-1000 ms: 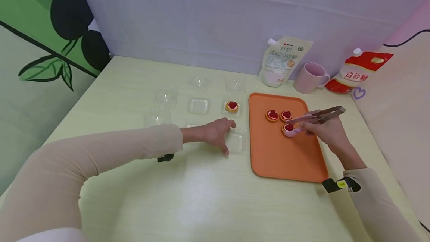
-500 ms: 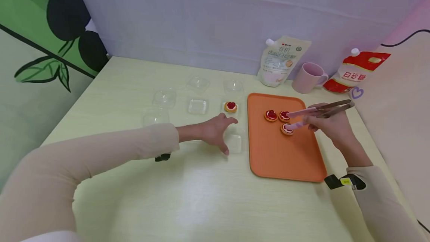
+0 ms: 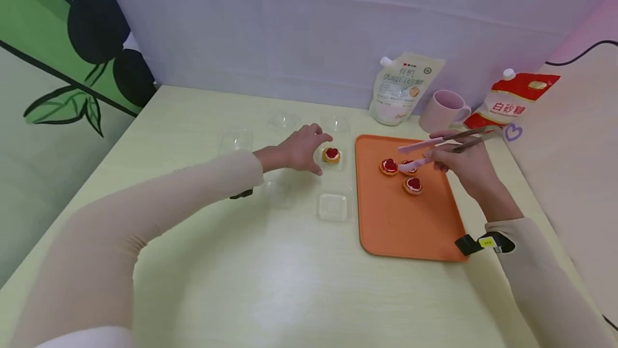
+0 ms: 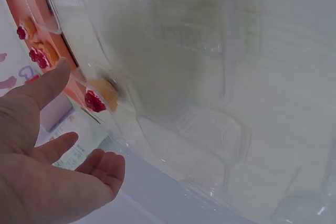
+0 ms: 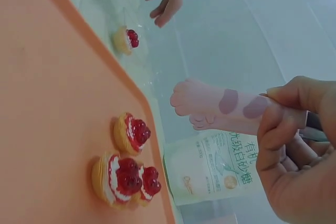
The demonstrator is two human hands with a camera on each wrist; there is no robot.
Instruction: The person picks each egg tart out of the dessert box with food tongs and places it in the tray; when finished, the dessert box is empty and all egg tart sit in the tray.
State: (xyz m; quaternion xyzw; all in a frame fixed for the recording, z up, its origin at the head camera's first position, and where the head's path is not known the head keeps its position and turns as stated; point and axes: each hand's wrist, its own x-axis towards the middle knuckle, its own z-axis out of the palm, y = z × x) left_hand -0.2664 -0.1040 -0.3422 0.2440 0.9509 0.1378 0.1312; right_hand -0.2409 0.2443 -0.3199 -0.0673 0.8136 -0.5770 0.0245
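My right hand (image 3: 463,168) grips a pair of metal tongs with pink paw-shaped tips (image 5: 215,103). The tongs' tips are spread above the orange tray (image 3: 405,224), with nothing between them. Below lie three small fruit tarts with red topping: a left tart (image 3: 389,166), a tart partly hidden by the tongs (image 3: 410,171), and a front tart (image 3: 412,185). Left of the tray, another tart (image 3: 331,155) sits in a clear plastic box. Beside it hovers my left hand (image 3: 301,149), thumb and fingers apart, holding nothing.
A clear box base (image 3: 332,207) lies left of the tray. Several transparent lids and boxes, including a lid (image 3: 236,140), spread further left, some hidden by my left arm. At the back stand a white pouch (image 3: 403,90), a pink mug (image 3: 441,111) and a red-and-white sugar bag (image 3: 509,102).
My left hand has moved from the front clear box back to the one with the tart. The tongs have left the front tart and risen back and left, their tips empty.
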